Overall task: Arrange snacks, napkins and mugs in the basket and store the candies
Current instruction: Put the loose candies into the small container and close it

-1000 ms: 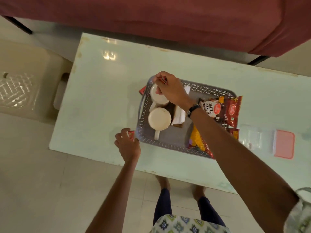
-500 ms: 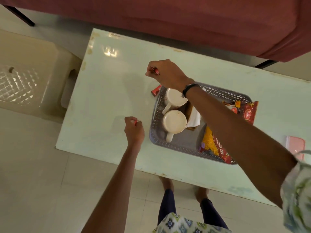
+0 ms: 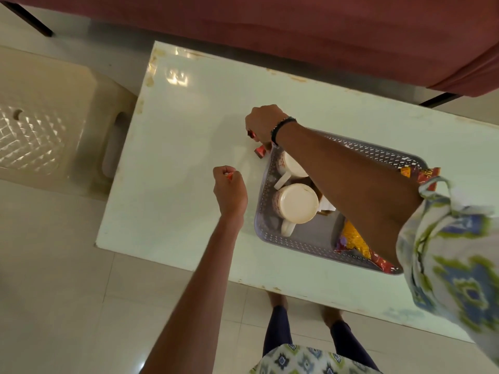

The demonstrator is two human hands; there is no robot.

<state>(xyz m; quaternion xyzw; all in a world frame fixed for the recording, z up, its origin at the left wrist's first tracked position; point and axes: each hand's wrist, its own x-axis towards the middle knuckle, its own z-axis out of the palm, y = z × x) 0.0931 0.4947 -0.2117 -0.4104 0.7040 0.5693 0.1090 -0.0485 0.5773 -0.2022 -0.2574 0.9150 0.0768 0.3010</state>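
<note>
Nearest the person, the left hand (image 3: 230, 191) hovers over the table (image 3: 189, 125), apart from the basket's (image 3: 302, 245) short left wall; its fingers are curled into a fist around a small red-wrapped candy (image 3: 229, 175) that peeks out at the knuckles. The basket itself looks settled — two cream mugs sit at its left end, the near mug (image 3: 296, 203) with its handle pointing toward the person and the far mug (image 3: 293, 166) partly under the right forearm. A bit of white napkin (image 3: 325, 205) shows just right of the near mug, and the snack packets (image 3: 353, 242) lie at the basket's right end, one poking past the far rim. Beyond the basket's far-left corner, the right hand (image 3: 266, 125) has its fingers closed on another red candy (image 3: 251, 134), and a third candy (image 3: 260, 152) lies on the table touching or just beside that corner.

So the arranging part appears done — what is left is the candies: one loose piece to gather, then all of them to be stored. No candy container is in view.
</note>
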